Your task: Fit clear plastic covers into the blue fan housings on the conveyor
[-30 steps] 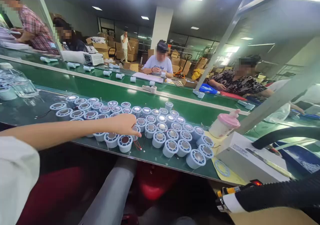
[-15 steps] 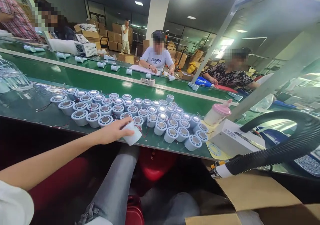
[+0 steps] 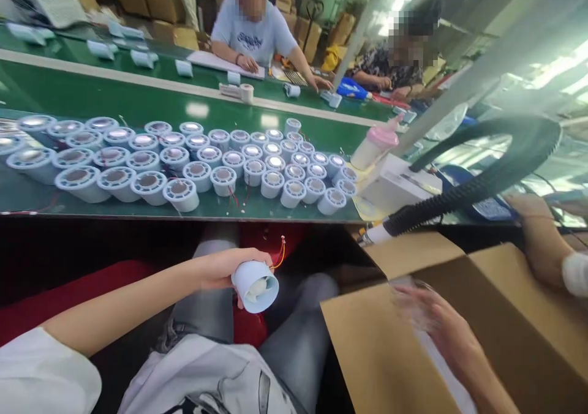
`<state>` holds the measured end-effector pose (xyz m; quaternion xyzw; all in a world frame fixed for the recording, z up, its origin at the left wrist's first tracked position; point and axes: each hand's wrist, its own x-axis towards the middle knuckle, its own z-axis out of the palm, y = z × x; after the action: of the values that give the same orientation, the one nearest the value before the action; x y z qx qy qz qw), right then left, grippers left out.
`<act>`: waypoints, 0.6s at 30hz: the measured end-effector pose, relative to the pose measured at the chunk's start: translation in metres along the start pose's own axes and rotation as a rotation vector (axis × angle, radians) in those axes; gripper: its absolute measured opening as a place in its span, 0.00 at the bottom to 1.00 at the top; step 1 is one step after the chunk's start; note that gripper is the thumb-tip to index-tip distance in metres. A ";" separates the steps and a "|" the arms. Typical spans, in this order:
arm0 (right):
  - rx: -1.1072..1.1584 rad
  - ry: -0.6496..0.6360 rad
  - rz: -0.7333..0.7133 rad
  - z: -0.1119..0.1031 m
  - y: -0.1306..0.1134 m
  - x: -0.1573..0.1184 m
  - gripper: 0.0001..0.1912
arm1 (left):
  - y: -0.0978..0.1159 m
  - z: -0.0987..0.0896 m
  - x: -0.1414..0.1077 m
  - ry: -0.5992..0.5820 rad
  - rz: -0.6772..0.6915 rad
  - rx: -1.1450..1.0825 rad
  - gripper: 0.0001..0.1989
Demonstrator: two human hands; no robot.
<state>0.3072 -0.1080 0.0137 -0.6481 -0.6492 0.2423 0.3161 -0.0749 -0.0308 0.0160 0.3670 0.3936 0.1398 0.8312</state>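
My left hand (image 3: 229, 268) is closed around a light-blue cylindrical fan unit (image 3: 261, 288), above my lap and in front of the bench edge. The unit's open end faces me and shows pale blades inside. Red and yellow wires (image 3: 281, 253) with a small connector stick up from its side. My right hand (image 3: 436, 316) is over the open cardboard box (image 3: 367, 340) at the lower right. Motion smears its fingers, and whether they hold anything is unclear. Something whitish and translucent (image 3: 441, 365) shows beside that hand. Several similar fan units (image 3: 181, 195) stand upright in rows on the green bench.
A black ribbed hose (image 3: 432, 209) with a white nozzle arches over a white box (image 3: 399, 178). Behind it stands a pink-lidded bottle (image 3: 376, 144). Co-workers sit across the green conveyor (image 3: 151, 98), which carries more units. Another person's arm (image 3: 542, 242) reaches in at the right.
My left hand has brought the fan unit off the bench edge toward my lap and turned its open end to me. My right hand has come into view over the box. The view has tilted down.
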 end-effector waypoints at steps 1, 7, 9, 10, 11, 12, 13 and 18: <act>0.012 -0.152 -0.148 0.012 -0.018 -0.001 0.19 | 0.000 0.004 0.005 -0.027 -0.017 0.050 0.19; -0.458 -0.162 -0.608 0.100 -0.103 0.005 0.21 | -0.004 0.020 0.013 -0.056 0.103 0.565 0.16; -0.450 -0.182 -0.554 0.112 -0.107 0.006 0.16 | -0.005 0.021 0.007 0.035 0.264 0.784 0.13; -0.382 -0.209 -0.522 0.114 -0.107 0.007 0.13 | -0.007 0.021 0.005 0.084 0.338 0.866 0.11; -0.290 -0.239 -0.480 0.115 -0.106 0.007 0.09 | -0.008 0.021 0.002 0.126 0.395 0.921 0.11; -0.184 -0.265 -0.432 0.115 -0.105 0.007 0.06 | -0.011 0.020 0.001 0.159 0.429 0.950 0.13; -0.081 -0.282 -0.378 0.115 -0.105 0.007 0.02 | -0.014 0.020 0.001 0.187 0.451 0.959 0.16; 0.279 -0.236 -0.107 0.116 -0.106 0.006 0.12 | -0.033 0.009 0.013 0.246 0.601 0.963 0.36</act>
<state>0.1501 -0.0957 0.0116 -0.5297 -0.6752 0.3873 0.3369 -0.0610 -0.0514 -0.0111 0.7804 0.3852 0.2167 0.4424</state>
